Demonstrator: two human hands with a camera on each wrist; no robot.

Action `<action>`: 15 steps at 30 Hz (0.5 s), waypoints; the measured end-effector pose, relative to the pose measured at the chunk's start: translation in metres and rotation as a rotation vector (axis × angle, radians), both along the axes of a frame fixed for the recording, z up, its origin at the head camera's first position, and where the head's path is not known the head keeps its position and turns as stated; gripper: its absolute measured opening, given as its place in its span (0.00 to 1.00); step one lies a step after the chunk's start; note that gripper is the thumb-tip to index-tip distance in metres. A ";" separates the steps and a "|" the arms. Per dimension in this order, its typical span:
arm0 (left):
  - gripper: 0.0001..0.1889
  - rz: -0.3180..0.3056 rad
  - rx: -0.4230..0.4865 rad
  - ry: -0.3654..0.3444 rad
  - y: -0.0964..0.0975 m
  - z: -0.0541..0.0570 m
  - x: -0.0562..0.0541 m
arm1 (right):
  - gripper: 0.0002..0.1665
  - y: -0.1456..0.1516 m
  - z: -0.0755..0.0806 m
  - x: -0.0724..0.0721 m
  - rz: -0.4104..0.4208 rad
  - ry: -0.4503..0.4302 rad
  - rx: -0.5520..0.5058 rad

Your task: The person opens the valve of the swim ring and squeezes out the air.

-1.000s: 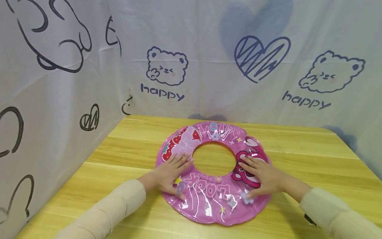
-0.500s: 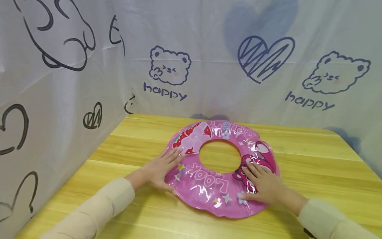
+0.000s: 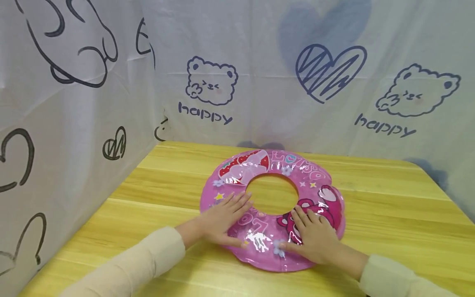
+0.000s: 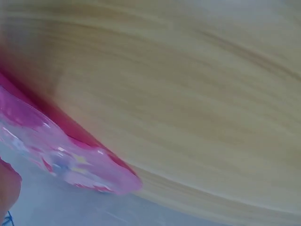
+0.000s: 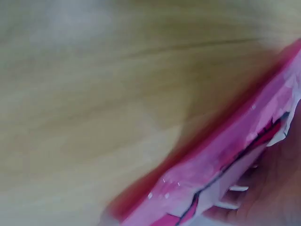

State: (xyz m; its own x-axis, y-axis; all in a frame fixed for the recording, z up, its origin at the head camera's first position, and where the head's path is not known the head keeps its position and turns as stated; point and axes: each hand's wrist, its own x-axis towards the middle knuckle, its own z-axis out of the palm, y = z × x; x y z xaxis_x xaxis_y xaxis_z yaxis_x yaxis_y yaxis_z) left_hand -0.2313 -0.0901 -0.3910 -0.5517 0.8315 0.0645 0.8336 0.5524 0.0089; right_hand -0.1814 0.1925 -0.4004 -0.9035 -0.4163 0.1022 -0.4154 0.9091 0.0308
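A pink inflatable swim ring (image 3: 256,251) lies flat on the wooden table, printed with strawberries and a bow, a magenta bear, stars and lettering. My left hand (image 3: 222,222) rests on its near left part with straight, spread fingers, the fingertips at the inner hole. On the near right, my right hand (image 3: 317,237) lies over the bear print, fingers extended and thumb pointing left. The left wrist view shows the ring's side (image 4: 70,155) with a bit of the hand at the left edge. In the right wrist view, the right hand's fingers (image 5: 254,197) lie along the ring's printed top.
The wooden table (image 3: 389,206) extends around the ring on all sides. Behind it hangs a white cloth (image 3: 267,103) with drawn bears, hearts and the word happy. Another printed cloth wall (image 3: 74,136) closes off the left side.
The ring has turned clockwise: its far lettering moved right, its near lettering left. My left hand shifted from the outer edge further onto the ring; my right hand slid left and nearer.
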 end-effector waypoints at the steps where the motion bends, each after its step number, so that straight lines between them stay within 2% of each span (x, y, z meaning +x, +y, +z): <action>1: 0.52 0.007 0.000 -0.005 0.004 0.000 0.002 | 0.59 0.000 0.000 -0.001 0.027 0.015 0.005; 8: 0.52 0.062 -0.010 -0.035 0.033 -0.008 0.016 | 0.56 0.013 -0.002 -0.013 0.315 0.160 0.053; 11: 0.51 0.091 -0.017 -0.027 0.045 -0.012 0.022 | 0.56 0.020 -0.003 -0.020 0.385 0.145 0.032; 15: 0.52 0.144 -0.030 0.013 0.058 -0.019 0.028 | 0.58 0.027 -0.004 -0.025 0.407 0.063 -0.017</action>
State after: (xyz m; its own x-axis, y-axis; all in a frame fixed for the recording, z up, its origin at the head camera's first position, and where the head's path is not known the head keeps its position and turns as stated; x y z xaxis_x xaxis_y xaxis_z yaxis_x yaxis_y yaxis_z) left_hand -0.2031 -0.0323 -0.4100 -0.6649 0.7453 0.0487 0.7454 0.6663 -0.0196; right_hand -0.2066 0.2195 -0.4041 -0.6568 -0.7365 0.1616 -0.7393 0.6712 0.0541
